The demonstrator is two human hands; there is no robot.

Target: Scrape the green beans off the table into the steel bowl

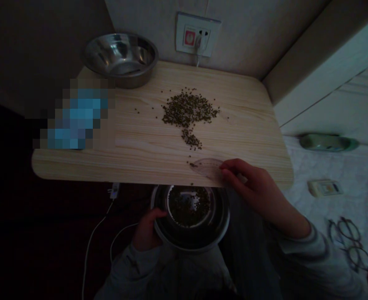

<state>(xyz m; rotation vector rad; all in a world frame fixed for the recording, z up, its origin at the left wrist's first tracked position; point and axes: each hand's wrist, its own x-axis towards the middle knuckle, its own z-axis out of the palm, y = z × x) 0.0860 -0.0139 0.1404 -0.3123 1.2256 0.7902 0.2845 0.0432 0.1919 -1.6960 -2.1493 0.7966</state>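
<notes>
Hands first: left hand (148, 229) had the bowl (192, 239) by its left rim, thumb on top, other fingers mostly hidden. Right hand (255, 187) was pinching the right end of a clear plate (207, 167), thumb against forefinger. Plate looked protractor-like; too dim to be sure.

Bowl sat just below the near edge of the tabletop (249, 129), mouth up, seeds (184, 212) inside. Edge cut off the bowl's far rim in view.

Plate was just inboard of that edge, above the bowl's far side. Long axis ran left-right, roughly parallel to the edge; free end pointed left, away from the right hand. A few loose seeds lay right by that free end.

Key relation: heap (188, 109) was mid-tabletop, ahead and left of the right hand, beyond the plate, well apart from both hands. Right was the nearer one; left was lower, below the edge. Heap's long axis ran left-right, with a narrow tail pointing back toward plate and bowl.

Farther: steel basin (134, 80) at the far left corner, socket (184, 39) on the wall behind.
</notes>
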